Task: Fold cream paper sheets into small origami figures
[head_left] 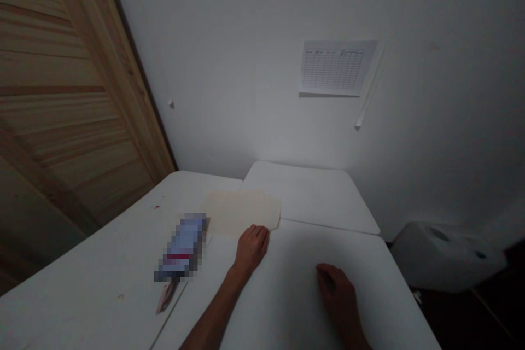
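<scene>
Beige sheet (235, 210) laid flat on the white tables (287, 284), near the back, just beside a pixelated item (182, 243) with a pinkish strap (165, 298). Left hand (252, 249) placed at the sheet's near right corner; fingers bent and held together, but whether the edge is pinched cannot be told. Right hand (338, 290) held by the table's right side, well apart from the sheet; fingers curled, fingertip contact cannot be told. Printed paper (334, 68) fixed on the wall (246, 65).
</scene>
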The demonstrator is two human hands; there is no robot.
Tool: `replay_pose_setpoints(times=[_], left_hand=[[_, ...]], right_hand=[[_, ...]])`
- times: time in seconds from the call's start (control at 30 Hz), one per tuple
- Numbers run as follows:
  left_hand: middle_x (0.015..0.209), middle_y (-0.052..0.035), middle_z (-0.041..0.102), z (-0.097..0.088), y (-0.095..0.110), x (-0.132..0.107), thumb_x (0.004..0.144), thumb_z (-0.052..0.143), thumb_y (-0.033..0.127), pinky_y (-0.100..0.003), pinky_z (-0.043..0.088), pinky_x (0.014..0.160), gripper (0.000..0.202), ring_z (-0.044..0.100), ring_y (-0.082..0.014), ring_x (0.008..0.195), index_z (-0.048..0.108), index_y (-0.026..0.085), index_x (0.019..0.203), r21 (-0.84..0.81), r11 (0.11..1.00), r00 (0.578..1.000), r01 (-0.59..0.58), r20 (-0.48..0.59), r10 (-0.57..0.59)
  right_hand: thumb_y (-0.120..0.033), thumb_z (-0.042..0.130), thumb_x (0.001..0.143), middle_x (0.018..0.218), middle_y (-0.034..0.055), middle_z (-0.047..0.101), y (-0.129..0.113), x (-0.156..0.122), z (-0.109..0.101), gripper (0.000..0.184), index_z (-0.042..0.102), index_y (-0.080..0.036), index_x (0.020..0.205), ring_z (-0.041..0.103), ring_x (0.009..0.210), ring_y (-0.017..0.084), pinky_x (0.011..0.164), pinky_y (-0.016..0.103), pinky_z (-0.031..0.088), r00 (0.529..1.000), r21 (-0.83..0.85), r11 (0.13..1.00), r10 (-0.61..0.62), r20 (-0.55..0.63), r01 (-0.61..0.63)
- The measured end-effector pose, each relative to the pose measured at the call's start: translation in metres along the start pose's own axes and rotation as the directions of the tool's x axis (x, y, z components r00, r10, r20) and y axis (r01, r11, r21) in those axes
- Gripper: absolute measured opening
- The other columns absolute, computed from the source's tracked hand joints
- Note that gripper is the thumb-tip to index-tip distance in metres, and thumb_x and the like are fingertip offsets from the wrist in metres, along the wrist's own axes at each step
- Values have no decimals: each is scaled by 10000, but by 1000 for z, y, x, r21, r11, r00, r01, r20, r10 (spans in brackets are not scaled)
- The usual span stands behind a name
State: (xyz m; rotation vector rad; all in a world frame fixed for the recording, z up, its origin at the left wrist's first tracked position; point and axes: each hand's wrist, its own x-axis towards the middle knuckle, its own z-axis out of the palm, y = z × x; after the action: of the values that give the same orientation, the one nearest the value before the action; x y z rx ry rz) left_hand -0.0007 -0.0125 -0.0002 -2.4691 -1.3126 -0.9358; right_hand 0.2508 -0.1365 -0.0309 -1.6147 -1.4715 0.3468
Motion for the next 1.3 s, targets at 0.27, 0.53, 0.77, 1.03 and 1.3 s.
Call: replay_pose_setpoints(times=[0.27,0.53,0.77,1.03,1.3], left_hand=[[879,-78,659,-3,11,-9,945,426,175,-341,485,742,183,579,-207,796,607,176,918,-21,998,998,-52,-31,51],[865,-73,667,-8,32,-22,938,439,163,-331,500,718,168,596,-196,771,606,181,935,-65,990,992,-126,-37,123],[841,-64,665,-11,58,-37,925,434,157,-331,512,715,172,607,-196,759,602,191,932,-105,976,982,-189,-27,187],[780,-51,633,-15,84,-49,901,462,148,-316,487,665,140,577,-184,700,582,204,857,-201,941,952,-274,84,295],[736,-25,616,-13,89,-50,859,520,148,-305,467,650,90,564,-180,681,560,201,798,-202,928,930,-313,131,342]], right_hand=[[-373,490,867,973,91,698,-3,2,-1,281,688,-193,952,649,905,238,846,380,516,1000,17,1000,25,-9,-25],[-434,524,836,971,79,723,-8,6,-6,319,696,-201,969,684,880,237,814,347,547,990,105,985,138,-23,-135],[-529,604,779,1000,112,721,-14,15,-4,444,666,-169,1032,702,816,249,745,352,577,966,332,913,258,-14,-239],[-564,633,737,813,100,742,-30,31,4,520,635,-148,1048,713,680,265,609,363,595,937,496,799,334,103,-340],[-478,684,675,836,93,746,-30,34,5,455,648,-162,1000,717,746,268,637,344,586,946,396,865,323,33,-309]])
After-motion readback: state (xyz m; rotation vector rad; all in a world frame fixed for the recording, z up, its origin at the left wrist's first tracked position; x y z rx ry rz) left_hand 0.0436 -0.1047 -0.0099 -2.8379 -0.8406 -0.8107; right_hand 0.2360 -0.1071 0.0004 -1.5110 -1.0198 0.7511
